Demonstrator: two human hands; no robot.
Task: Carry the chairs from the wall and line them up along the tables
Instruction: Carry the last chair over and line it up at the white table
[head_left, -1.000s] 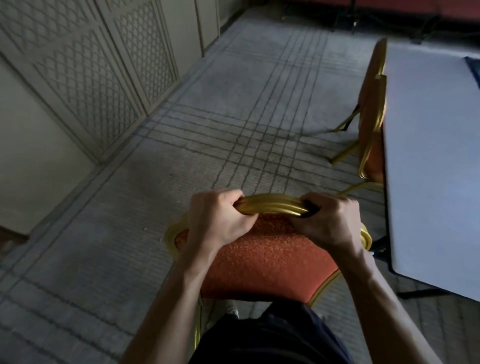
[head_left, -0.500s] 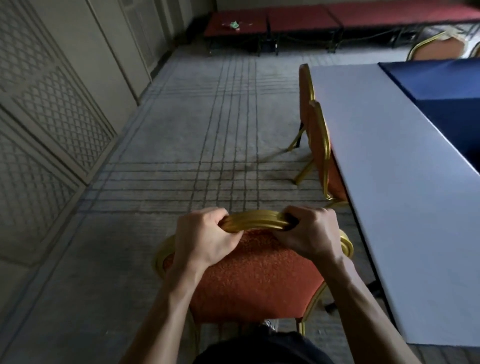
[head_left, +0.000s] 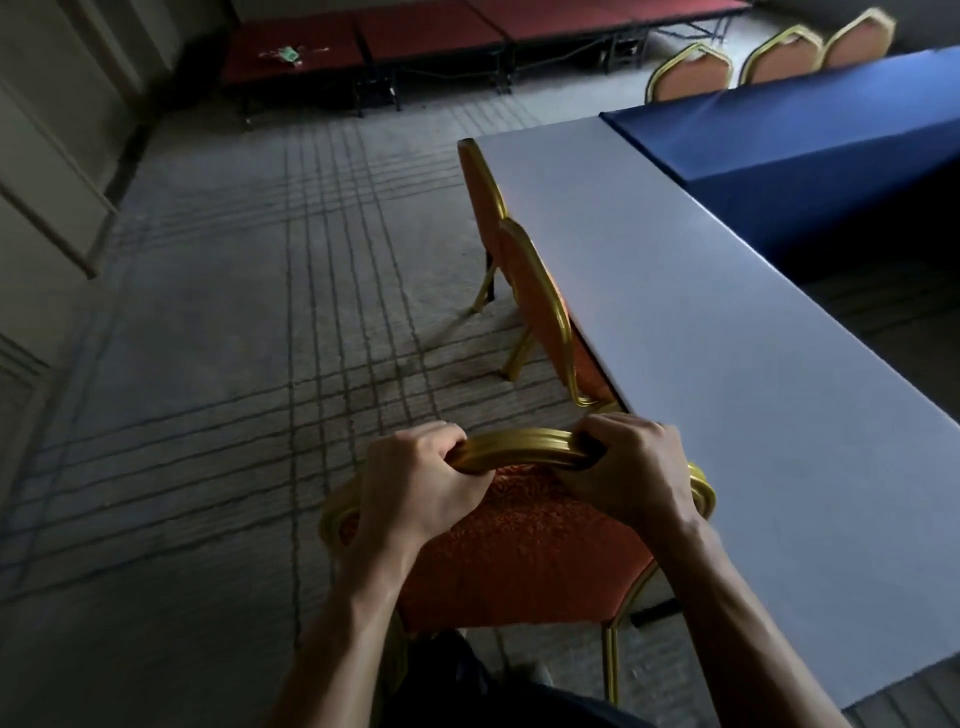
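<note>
Two chairs (head_left: 540, 312) already stand along the left edge of the long pale surface (head_left: 753, 389), one beyond the other, with their backs upright against its rim. A third chair (head_left: 519, 551) is at the near end of that row, just beside the same edge. Whether its legs are on the carpet (head_left: 234, 364) cannot be told.

The left hand (head_left: 421, 488) and right hand (head_left: 631, 475) both grip the top rail of its back, fingers (head_left: 431, 434) curled tightly over it, near each other at the crown of the arch.

The third chair looks almost placed. It probably only needs setting down square with its neighbours and pushing in. The wall stock is out of view, so how many chairs remain cannot be judged. Three more chairs (head_left: 769, 62) stand far right, beyond a blue-covered surface (head_left: 805, 150).

The chair frames are gold metal tube, ribbed lengthwise and bent into rounded arches. The upholstery is orange-red with a coarse, nubbly weave. The pale surface is smooth and matt with a straight, thin edge, and the blue cloth lies taut. The carpet is grey low pile crossed by dark grid lines.
</note>
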